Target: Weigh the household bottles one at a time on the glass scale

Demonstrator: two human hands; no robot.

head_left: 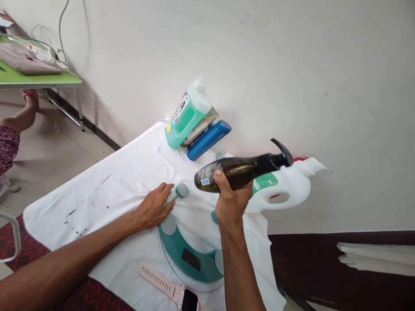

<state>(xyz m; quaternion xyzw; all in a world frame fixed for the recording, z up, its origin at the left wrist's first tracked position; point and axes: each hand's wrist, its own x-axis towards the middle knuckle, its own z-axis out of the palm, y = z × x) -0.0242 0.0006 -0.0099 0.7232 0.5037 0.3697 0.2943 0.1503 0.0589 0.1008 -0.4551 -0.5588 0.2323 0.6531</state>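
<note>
A white cloth (129,181), a round glass scale (179,244) and a dark pump bottle (241,169) held up in one hand.

The cloth covers the table across the middle. The scale sits on it, low in the middle of the frame. A white jug (295,185) is at the right. In front of it, the dark pump bottle is tipped almost flat, pump end right. A green bottle (183,127) is higher up. The right hand (232,205) is wrapped around the dark pump bottle; the left hand (154,208) has loosely spread fingers at the scale's edge.
</note>
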